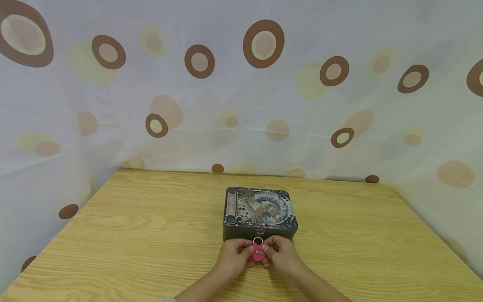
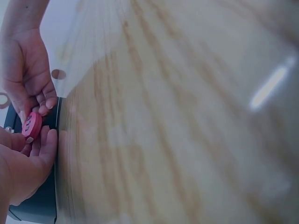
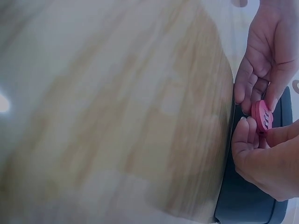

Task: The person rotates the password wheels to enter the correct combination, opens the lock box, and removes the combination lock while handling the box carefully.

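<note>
A pink combination padlock (image 1: pixel 258 253) with a row of number dials and a metal shackle is held up at the front of a dark box (image 1: pixel 241 233) with a patterned lid. My left hand (image 1: pixel 232 256) pinches the padlock's left side between thumb and fingers. From the other side my right hand (image 1: pixel 282 253) pinches it too, thumb on its face. The shackle stands at the red clasp (image 1: pixel 260 231) on the box's front; whether it passes through the clasp I cannot tell. Both wrist views show the padlock (image 2: pixel 32 125) (image 3: pixel 262 116) between the two hands.
The box rests on a wood-grain table (image 1: pixel 158 218). Behind and beside the table hangs a pale curtain (image 1: pixel 226 100) printed with brown and yellow circles.
</note>
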`<act>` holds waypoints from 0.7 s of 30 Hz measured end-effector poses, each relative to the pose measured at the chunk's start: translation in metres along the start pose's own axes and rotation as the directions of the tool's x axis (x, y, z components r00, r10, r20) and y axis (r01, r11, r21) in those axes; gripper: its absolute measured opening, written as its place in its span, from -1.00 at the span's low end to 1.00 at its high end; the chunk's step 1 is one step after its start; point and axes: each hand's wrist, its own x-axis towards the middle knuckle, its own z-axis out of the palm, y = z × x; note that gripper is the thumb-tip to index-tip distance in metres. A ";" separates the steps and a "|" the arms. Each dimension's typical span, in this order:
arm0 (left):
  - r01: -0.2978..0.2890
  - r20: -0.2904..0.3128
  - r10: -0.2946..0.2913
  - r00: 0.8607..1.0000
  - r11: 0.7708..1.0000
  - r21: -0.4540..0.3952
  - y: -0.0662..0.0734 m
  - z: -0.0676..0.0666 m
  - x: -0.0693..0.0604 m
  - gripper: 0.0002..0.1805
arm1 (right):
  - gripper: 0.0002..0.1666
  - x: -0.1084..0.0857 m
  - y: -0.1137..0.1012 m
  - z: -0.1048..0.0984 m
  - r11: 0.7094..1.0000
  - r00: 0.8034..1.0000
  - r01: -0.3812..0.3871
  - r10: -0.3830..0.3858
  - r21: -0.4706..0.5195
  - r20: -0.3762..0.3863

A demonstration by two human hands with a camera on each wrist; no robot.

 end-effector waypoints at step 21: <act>-0.040 -0.022 0.041 0.999 0.999 0.019 0.002 0.002 -0.002 -0.78 | -0.87 0.000 0.000 -0.001 1.000 1.000 -0.011 0.011 -0.009 0.000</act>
